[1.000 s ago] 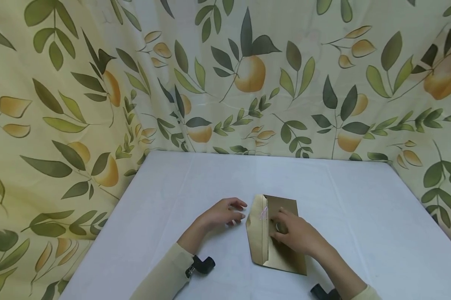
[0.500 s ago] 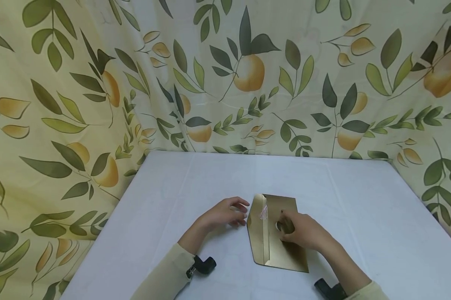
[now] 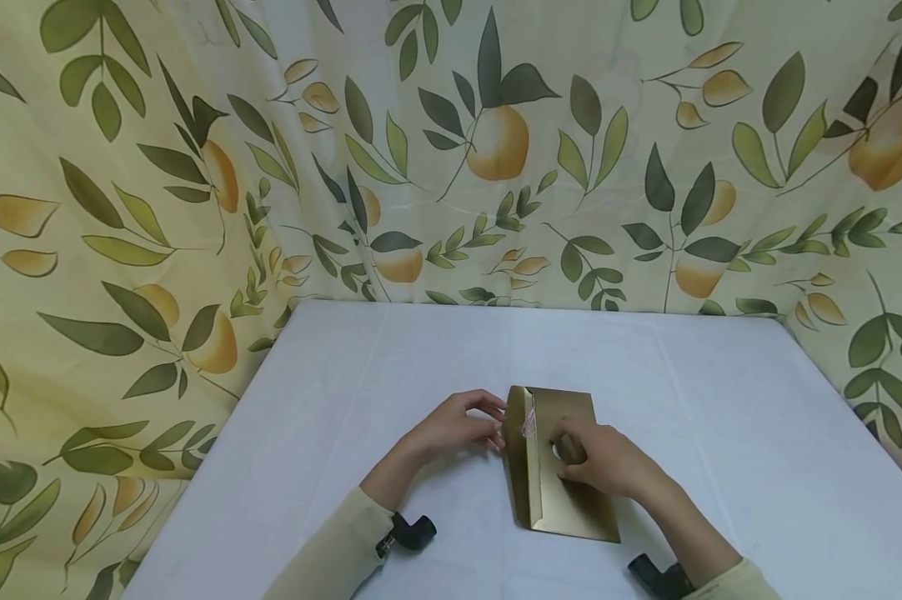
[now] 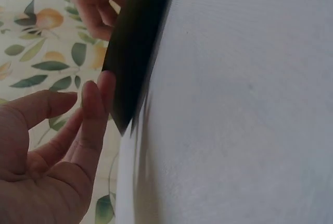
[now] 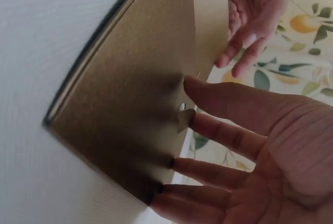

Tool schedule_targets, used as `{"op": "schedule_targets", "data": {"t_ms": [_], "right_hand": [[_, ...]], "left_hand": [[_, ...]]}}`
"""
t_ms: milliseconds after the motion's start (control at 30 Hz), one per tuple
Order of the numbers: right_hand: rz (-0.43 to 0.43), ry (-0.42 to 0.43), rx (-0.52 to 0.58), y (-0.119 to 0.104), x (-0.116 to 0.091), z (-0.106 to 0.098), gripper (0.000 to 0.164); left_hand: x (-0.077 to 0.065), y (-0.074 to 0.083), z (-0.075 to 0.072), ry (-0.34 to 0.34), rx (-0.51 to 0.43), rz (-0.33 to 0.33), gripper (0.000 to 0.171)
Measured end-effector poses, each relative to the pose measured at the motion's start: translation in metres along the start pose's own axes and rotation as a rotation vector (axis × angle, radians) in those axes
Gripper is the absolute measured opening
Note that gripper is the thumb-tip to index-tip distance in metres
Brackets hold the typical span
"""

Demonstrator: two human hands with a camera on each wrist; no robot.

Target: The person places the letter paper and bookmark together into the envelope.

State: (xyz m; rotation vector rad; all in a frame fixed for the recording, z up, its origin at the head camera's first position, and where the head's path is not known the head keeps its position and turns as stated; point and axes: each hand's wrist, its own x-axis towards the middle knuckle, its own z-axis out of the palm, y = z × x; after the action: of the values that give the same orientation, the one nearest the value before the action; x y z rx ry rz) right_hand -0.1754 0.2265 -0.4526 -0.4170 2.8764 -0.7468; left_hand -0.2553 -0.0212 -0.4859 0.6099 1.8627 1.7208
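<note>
A gold paper envelope (image 3: 578,508) lies on the white table, its flap (image 3: 518,475) on the left side raised and darkened. My left hand (image 3: 458,425) is at the outer edge of that flap; in the left wrist view its straight fingertips (image 4: 106,86) touch the edge, with the thumb apart. Over the envelope's body is my right hand (image 3: 601,454), its spread fingertips (image 5: 179,164) touching the gold surface. Near its index fingertip is a small round pale spot (image 3: 557,451), whose kind I cannot tell. A thin pinkish string (image 3: 529,422) lies by the fold.
The white table (image 3: 391,358) extends around the envelope on all sides. A curtain (image 3: 451,192) printed with leaves and fruit hangs behind and to the left. Black wrist cameras (image 3: 413,532) are worn on both forearms.
My left hand has moved right to the flap, which has tilted up from lying flat. The right hand has shifted slightly right, then stayed over the envelope.
</note>
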Motion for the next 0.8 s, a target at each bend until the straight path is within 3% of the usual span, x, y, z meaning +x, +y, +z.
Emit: {"op": "schedule_targets", "data": {"t_ms": [100,233,567,667,800], "right_hand": [[0.005,-0.006,0.001,0.000,0.000,0.000,0.039],[0.007,-0.010,-0.010,-0.001,0.000,0.000,0.036],[-0.005,-0.025,-0.002,0.001,0.001,-0.001,0.037],[-0.014,-0.034,-0.002,0.002,0.001,-0.002,0.037],[-0.020,-0.043,0.008,0.003,0.002,-0.004,0.037]], "left_hand": [[0.001,0.000,0.003,-0.003,-0.042,0.019,0.031],[0.002,0.000,0.006,-0.010,-0.032,0.046,0.032],[0.001,0.001,0.016,-0.094,0.142,0.092,0.038],[0.000,0.000,0.022,-0.126,0.284,0.130,0.039],[0.000,0.001,0.032,-0.186,0.607,0.241,0.041]]}}
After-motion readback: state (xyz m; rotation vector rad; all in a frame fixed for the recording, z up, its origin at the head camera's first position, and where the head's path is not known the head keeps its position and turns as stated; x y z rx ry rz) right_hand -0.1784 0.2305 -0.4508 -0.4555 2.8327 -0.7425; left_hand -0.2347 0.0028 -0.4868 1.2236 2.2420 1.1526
